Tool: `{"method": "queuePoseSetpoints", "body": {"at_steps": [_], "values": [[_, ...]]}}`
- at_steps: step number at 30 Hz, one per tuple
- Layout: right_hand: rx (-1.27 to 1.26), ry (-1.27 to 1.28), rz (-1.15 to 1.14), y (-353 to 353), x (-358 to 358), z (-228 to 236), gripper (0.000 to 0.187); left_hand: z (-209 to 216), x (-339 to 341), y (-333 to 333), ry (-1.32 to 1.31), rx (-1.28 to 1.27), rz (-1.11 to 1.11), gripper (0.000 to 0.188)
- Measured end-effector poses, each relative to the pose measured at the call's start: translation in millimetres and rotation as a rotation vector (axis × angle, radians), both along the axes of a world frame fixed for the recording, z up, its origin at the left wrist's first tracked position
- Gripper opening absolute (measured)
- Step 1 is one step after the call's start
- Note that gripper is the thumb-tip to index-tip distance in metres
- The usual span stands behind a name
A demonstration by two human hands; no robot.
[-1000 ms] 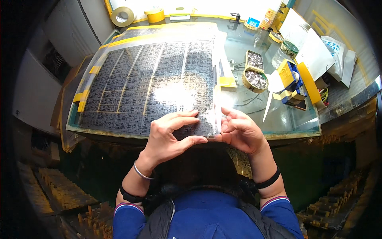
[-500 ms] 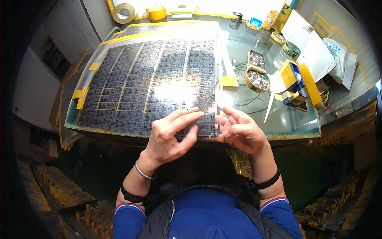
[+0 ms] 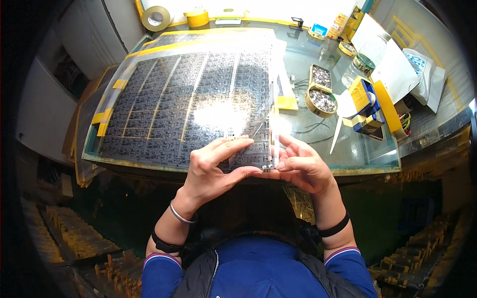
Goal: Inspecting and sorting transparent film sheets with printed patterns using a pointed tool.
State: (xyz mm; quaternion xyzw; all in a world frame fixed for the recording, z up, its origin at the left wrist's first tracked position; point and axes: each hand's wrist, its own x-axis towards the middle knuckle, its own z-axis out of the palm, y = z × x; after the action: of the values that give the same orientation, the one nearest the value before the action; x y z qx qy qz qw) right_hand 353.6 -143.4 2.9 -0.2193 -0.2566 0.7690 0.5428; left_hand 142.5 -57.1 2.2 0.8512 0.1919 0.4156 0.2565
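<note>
A large transparent film sheet (image 3: 164, 99) printed with dense dark circuit-like patterns in columns lies on a glass-topped light table (image 3: 308, 164). My left hand (image 3: 213, 166) rests over its near right part, fingers stretched out on the surface and thumb apart, reaching along the near edge toward my right hand. At the near right corner my right hand (image 3: 305, 166) is closed on the film's edge, thumb on top and fingers beside and under it. A thin, light, needle-like line (image 3: 257, 130) shows beside my left fingertips; whether it is held I cannot tell.
Yellow tape pieces (image 3: 102, 117) line the film's left side. To the right stand small tins of dark and pale bits (image 3: 322, 100), a blue and yellow tape dispenser (image 3: 366, 107), a glass jar (image 3: 358, 67) and white papers. Tape rolls (image 3: 156, 18) sit at the back.
My left thumb has moved right along the near edge, next to my right fingers. My right hand has closed further on the film's edge, and the film has shifted slightly.
</note>
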Motion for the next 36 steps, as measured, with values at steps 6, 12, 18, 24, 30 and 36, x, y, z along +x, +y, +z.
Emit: {"method": "queuePoseSetpoints", "body": {"at_steps": [6,12,18,24,30,36], "values": [[0.026,0.024,0.023,1.5,-4.0,5.1,0.085,-2.0,-1.2,0.7,-0.01,0.001,0.004,0.048],[0.014,-0.005,0.016,1.2,-0.8,-1.1,0.088,0.3,-1.7,-1.4,0.021,-0.048,-0.005,0.049],[0.005,-0.023,0.011,-1.0,-2.4,6.3,0.09,0.2,-3.1,-1.0,0.017,-0.029,-0.006,0.048],[0.055,0.023,0.031,1.1,-3.9,3.2,0.084,0.9,-2.8,-1.4,0.004,-0.053,-0.019,0.044],[0.026,0.005,0.034,2.3,-1.1,-5.5,0.075,2.3,1.5,-4.0,0.009,0.122,0.002,0.027],[0.026,-0.032,-0.072,2.2,-2.2,-17.2,0.074,22.2,-8.1,2.0,-0.086,0.423,0.22,0.028]]}}
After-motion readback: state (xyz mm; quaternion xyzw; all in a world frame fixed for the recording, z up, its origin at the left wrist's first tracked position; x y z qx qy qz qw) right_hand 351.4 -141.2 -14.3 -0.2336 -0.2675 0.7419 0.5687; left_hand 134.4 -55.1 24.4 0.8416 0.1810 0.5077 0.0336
